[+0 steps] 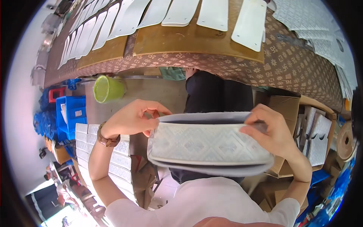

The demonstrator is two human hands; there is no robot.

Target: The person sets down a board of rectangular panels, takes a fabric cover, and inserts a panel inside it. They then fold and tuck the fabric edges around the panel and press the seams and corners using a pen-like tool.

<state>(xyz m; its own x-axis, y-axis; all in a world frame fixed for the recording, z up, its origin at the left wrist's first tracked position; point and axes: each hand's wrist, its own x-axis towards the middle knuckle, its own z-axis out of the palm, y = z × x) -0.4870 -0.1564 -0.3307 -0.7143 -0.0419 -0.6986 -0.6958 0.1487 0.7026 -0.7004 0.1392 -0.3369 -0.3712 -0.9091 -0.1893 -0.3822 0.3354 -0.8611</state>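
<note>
Held up in front of my body is a long pale piece with a diamond pattern, its layers spread apart at the upper and lower edges. My left hand pinches its upper left corner, with a brown-strapped watch on the wrist. At the upper right corner my right hand grips the edge between thumb and fingers. White panels lie in a row on the patterned brown cloth beyond the piece.
A green bin and a blue crate stand at the left. More patterned pieces lie beside my left arm. On the right, a cardboard box holds patterned pieces, near a brown roll.
</note>
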